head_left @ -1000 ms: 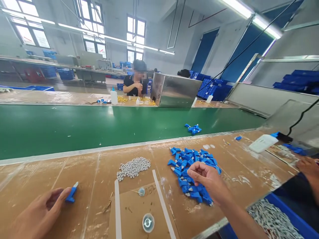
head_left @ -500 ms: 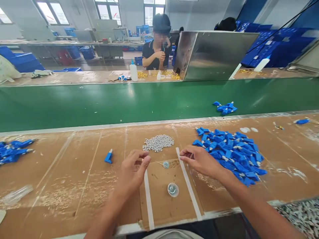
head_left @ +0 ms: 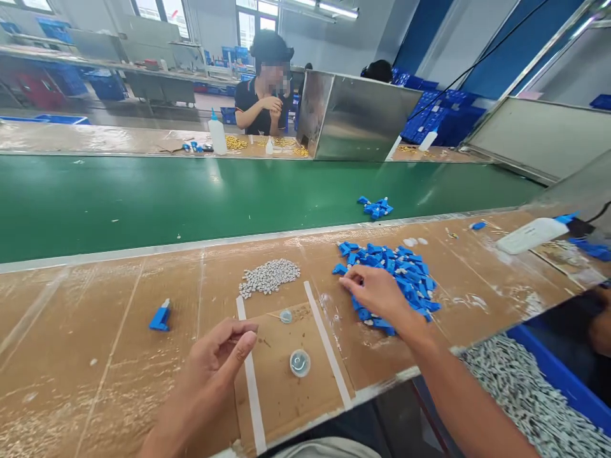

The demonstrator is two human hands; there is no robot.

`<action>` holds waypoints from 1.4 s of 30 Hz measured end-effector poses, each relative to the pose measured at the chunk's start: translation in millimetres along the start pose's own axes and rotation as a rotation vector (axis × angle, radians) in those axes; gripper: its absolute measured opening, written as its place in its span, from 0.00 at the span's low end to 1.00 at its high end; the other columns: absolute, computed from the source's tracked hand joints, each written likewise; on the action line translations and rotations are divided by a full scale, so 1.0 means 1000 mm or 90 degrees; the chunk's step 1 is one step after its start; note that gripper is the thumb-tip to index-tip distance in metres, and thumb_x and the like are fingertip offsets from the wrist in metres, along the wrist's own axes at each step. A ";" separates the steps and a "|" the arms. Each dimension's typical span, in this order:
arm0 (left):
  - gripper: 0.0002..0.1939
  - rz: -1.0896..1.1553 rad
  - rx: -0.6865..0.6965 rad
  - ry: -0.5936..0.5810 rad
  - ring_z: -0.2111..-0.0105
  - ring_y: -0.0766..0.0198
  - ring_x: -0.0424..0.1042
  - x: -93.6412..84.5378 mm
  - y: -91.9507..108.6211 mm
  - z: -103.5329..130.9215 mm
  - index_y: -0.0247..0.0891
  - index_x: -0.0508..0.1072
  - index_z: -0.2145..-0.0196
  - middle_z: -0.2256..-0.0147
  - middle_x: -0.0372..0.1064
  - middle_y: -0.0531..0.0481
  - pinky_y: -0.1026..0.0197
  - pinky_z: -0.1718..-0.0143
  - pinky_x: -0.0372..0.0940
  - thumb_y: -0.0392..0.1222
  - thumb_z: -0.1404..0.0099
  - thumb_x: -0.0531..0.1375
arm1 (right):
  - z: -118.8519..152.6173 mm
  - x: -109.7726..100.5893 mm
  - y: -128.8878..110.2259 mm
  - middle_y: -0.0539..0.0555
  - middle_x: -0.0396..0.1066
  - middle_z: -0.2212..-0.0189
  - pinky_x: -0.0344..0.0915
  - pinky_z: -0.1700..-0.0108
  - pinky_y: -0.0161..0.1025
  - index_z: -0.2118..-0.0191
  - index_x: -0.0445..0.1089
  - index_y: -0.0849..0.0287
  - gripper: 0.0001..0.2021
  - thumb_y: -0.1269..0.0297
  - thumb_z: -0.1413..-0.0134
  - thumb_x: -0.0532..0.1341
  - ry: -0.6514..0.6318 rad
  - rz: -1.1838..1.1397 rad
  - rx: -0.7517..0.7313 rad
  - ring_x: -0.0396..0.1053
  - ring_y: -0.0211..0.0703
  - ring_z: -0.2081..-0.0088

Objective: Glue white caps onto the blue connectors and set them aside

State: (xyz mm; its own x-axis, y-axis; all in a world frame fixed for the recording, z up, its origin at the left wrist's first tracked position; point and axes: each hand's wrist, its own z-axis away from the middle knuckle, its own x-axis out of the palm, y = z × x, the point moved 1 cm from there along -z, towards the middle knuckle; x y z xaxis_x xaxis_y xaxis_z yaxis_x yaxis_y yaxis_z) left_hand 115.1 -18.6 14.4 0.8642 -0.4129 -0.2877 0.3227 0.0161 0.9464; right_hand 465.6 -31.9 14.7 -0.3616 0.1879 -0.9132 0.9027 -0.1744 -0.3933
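Cup (head_left: 307, 369) holds clear liquid (head_left: 300, 362); blue bin (head_left: 559, 376) holds many grey pieces (head_left: 522, 388).

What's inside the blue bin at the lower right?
Small grey pieces are heaped in the blue bin. They cover its bottom, so whatever lies beneath them can't be seen.

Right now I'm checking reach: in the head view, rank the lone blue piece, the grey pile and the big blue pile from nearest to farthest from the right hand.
1. Big blue pile, at the right hand
2. Grey pile, to its left
3. Lone blue piece, far left, past the left hand
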 end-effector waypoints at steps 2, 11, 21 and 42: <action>0.17 -0.008 0.010 -0.028 0.54 0.52 0.75 0.003 0.002 -0.002 0.45 0.79 0.53 0.58 0.78 0.48 0.55 0.54 0.69 0.55 0.34 0.61 | -0.010 -0.011 0.020 0.56 0.77 0.68 0.61 0.63 0.40 0.66 0.76 0.57 0.08 0.62 0.40 0.60 0.045 0.030 0.038 0.73 0.49 0.65; 0.17 -0.013 0.052 -0.031 0.56 0.53 0.75 0.012 0.020 0.003 0.45 0.78 0.52 0.60 0.78 0.47 0.53 0.52 0.68 0.55 0.32 0.59 | -0.070 0.019 0.022 0.54 0.77 0.66 0.61 0.66 0.36 0.66 0.80 0.56 0.14 0.76 0.64 0.70 -0.076 0.004 -0.095 0.73 0.46 0.66; 0.20 0.237 -0.002 -0.034 0.55 0.54 0.75 0.050 0.044 0.015 0.42 0.76 0.49 0.54 0.76 0.43 0.57 0.56 0.69 0.53 0.35 0.63 | 0.000 -0.005 -0.024 0.56 0.74 0.54 0.73 0.59 0.40 0.45 0.65 0.54 0.16 0.61 0.37 0.59 0.082 -0.313 -0.157 0.75 0.45 0.59; 0.14 0.583 -0.020 0.151 0.62 0.60 0.79 0.052 -0.005 0.027 0.37 0.70 0.63 0.60 0.79 0.45 0.61 0.60 0.72 0.40 0.42 0.70 | 0.107 0.072 -0.047 0.55 0.76 0.69 0.70 0.68 0.40 0.58 0.77 0.60 0.16 0.51 0.45 0.68 -0.169 -0.567 0.044 0.72 0.45 0.69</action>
State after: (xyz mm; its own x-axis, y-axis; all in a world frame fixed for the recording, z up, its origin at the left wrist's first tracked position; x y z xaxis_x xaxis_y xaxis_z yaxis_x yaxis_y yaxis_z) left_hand 147.7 -64.4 -1.4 0.8412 -0.0311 0.5398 -0.5132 0.2688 0.8151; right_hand 372.3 -113.3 -43.4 -0.9634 0.0548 -0.2625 0.2538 -0.1303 -0.9585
